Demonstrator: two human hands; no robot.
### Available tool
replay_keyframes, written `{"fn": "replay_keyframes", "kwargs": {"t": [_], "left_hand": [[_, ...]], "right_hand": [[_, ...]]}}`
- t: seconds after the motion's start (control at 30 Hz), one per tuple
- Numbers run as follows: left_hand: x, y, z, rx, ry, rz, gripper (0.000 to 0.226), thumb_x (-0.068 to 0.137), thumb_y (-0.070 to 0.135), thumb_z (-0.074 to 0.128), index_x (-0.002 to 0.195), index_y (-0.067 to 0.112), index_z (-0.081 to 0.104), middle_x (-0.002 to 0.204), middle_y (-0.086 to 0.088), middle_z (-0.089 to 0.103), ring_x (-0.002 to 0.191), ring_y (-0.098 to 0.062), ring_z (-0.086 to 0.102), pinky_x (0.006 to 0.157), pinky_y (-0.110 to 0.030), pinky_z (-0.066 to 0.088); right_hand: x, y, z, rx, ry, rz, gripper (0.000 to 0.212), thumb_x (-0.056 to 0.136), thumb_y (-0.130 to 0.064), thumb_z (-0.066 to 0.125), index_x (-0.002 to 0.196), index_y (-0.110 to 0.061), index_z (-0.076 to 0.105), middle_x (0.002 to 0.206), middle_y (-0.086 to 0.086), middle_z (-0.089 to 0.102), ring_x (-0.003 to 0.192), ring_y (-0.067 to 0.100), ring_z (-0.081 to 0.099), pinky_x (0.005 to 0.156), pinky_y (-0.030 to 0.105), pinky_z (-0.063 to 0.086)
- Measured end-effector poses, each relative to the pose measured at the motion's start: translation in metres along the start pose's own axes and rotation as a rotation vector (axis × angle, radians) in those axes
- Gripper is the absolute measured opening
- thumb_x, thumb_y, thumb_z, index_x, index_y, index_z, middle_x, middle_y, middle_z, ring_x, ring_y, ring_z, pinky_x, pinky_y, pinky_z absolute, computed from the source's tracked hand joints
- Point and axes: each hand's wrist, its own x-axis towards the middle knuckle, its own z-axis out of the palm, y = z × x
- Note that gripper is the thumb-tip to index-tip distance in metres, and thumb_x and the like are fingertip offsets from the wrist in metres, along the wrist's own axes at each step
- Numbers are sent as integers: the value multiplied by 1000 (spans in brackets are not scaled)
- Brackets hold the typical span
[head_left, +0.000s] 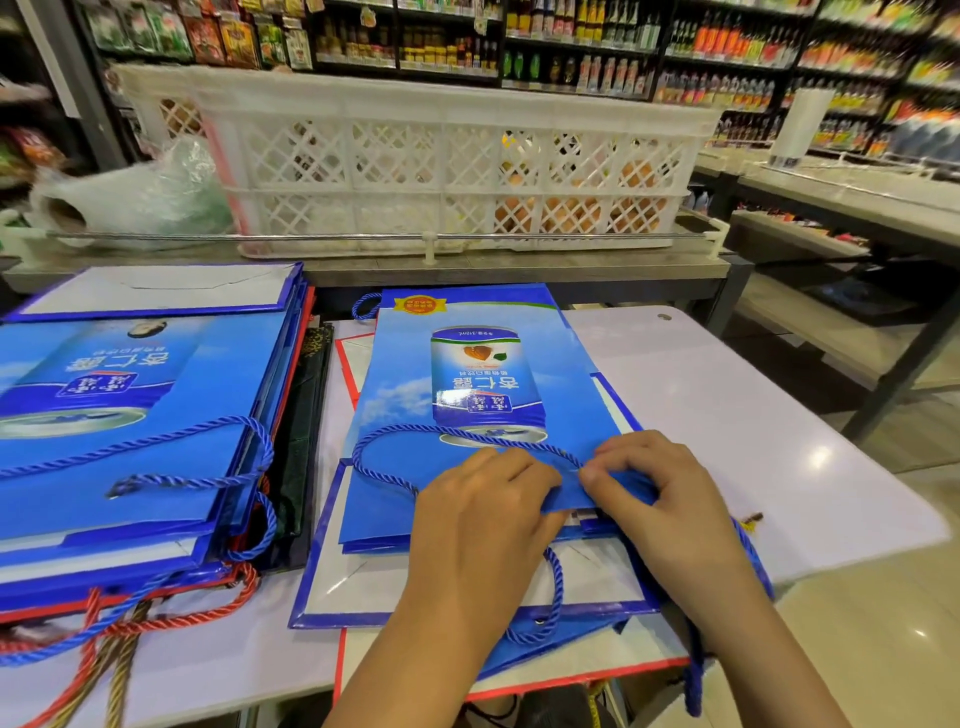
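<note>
Blue-printed paper bag (467, 374) lay flat by the table's (727, 389) near edge on a few others, its mouth pinched by the left hand (478, 519) and right hand (670, 499), seemingly mid-flattening, with a tidy stack (130, 415) already done at the left edge.

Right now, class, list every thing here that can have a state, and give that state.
blue bag: folded flat on the table, near edge held by both hands.
left hand: grips the bag's near edge.
right hand: pinches the same edge.
rope handle: loose, looped on the bag.
bag stack: flat, piled at the left.
white crate: upright, partly filled.
plastic bag: crumpled, lying beside the crate.
</note>
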Motion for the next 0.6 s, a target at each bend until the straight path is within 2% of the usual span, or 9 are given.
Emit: {"fn": "replay_keyframes", "kwargs": {"t": [0.13, 0.2, 0.27, 0.37, 0.53, 0.6], "left_hand": [[0, 1, 0, -12, -6, 7, 31, 54, 34, 91, 76, 24, 71, 72, 10, 67, 64, -12, 63, 51, -19, 50], [0, 1, -1, -22, -1, 6, 26, 60, 34, 87, 78, 24, 71, 73, 10, 66, 65, -12, 62, 53, -20, 49], [0, 2, -2, -32, 5, -1, 15, 69, 36, 74, 79, 24, 70, 74, 11, 66, 66, -11, 62, 54, -20, 49], [1, 3, -4, -34, -8, -9, 17, 70, 38, 63, 79, 24, 70, 75, 11, 66, 66, -11, 61, 56, -21, 49], [0, 4, -9, -95, -44, -38, 28, 79, 45, 49, 82, 25, 69, 78, 13, 65, 71, -9, 61, 58, -21, 51], [-1, 4, -12, -119, -63, -47, 32, 82, 49, 46, 85, 26, 69, 81, 14, 65, 74, -8, 61, 60, -21, 52]], "right_hand": [[-3, -1, -1, 60, 40, 29, 10, 80, -35, 62, 71, -32, 64, 96, -23, 61, 97, 1, 52, 77, 12, 36], [-4, 0, 1, 84, 72, 26, 14, 88, -26, 64, 74, -28, 62, 94, -22, 62, 97, 1, 53, 77, 17, 39], [-4, 1, 1, 130, 89, 53, 15, 89, -17, 65, 76, -24, 62, 93, -22, 63, 97, 1, 53, 77, 25, 43], [-3, -1, 1, 130, 90, 88, 13, 88, -16, 63, 76, -21, 61, 89, -15, 66, 98, 3, 55, 77, 28, 44], [-3, -7, -1, 129, 133, 98, 12, 89, -14, 61, 82, -24, 61, 106, -14, 61, 107, 7, 52, 84, 21, 42], [-1, -8, -4, 112, 128, 150, 8, 92, -22, 58, 96, -28, 60, 114, -10, 59, 112, 11, 51, 88, 29, 46]]}}
